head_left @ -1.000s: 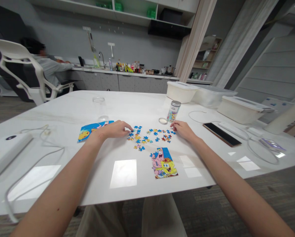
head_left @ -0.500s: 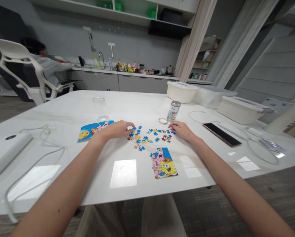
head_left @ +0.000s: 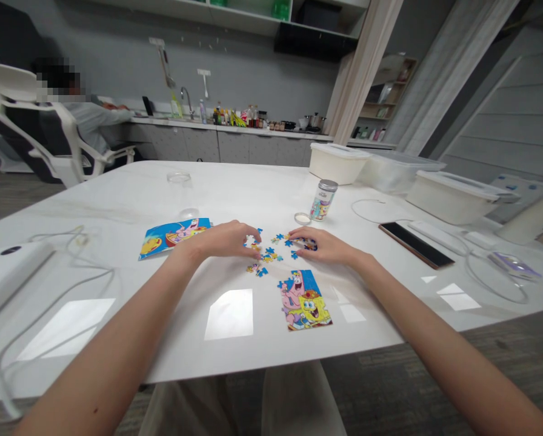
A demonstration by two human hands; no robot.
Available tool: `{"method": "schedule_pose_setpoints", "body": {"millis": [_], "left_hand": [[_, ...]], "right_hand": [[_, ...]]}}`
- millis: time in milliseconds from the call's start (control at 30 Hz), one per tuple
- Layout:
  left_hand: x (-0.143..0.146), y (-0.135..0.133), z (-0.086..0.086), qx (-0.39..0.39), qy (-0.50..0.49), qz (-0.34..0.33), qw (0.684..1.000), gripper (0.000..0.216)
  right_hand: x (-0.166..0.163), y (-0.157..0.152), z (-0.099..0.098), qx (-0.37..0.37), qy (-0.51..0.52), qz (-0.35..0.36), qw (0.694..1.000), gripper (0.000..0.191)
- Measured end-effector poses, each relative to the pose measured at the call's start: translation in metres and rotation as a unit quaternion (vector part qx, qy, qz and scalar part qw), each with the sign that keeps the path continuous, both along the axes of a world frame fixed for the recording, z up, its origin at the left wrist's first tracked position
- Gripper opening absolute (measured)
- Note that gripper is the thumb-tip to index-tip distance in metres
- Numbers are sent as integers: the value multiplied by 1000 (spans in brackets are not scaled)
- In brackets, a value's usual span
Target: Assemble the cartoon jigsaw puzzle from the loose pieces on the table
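Note:
Loose jigsaw puzzle pieces [head_left: 270, 255] lie scattered on the white table between my two hands. My left hand [head_left: 232, 238] curves around the pieces on the left side, thumb and fingers apart. On the right side, my right hand [head_left: 326, 247] arches over more pieces with its fingers spread, partly hiding them. Closer to me lies a joined section of puzzle [head_left: 306, 301] with a pink starfish and a yellow sponge character. A printed picture sheet [head_left: 171, 235] in matching colours lies beyond my left wrist, which covers its right end.
A printed tin [head_left: 323, 201] stands behind my right hand, its ring-shaped lid [head_left: 303, 218] beside it. A phone [head_left: 414, 245] and cables lie right; a power strip [head_left: 12, 272] is left. Storage boxes [head_left: 337, 165] line the back right. A person [head_left: 85, 121] sits at far left.
Both hands have moved closer together over the loose pieces. My right hand has come left and its fingers have spread; my left thumb now shows apart from the fingers.

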State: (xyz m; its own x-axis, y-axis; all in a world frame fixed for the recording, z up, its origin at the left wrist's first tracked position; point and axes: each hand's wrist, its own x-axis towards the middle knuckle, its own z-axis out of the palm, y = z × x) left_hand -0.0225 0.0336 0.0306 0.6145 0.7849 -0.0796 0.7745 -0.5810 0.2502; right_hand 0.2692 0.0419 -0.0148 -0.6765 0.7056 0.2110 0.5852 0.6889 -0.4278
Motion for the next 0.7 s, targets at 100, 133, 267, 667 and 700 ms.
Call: {"method": "schedule_pose_setpoints", "body": {"millis": [100,133,267,667,700], "left_hand": [[0,-3,5,-28,1,-20,999,48],[0,-4,6,-43,7,-25,999,47],[2,-7,7,-86,24,-28,996,36],[1,-5,7,-124,41,-14,991,26],[1,-6,8,-135,44,-10,990,27]], "right_hand": [[4,2,1,7,-4,1,1000,33],[5,2,2,9,-6,3,1000,33],[9,3,4,18,-4,5,1000,34],[17,6,5,26,-7,-41,999,29],[16,6,5,25,-6,-41,999,29]]}}
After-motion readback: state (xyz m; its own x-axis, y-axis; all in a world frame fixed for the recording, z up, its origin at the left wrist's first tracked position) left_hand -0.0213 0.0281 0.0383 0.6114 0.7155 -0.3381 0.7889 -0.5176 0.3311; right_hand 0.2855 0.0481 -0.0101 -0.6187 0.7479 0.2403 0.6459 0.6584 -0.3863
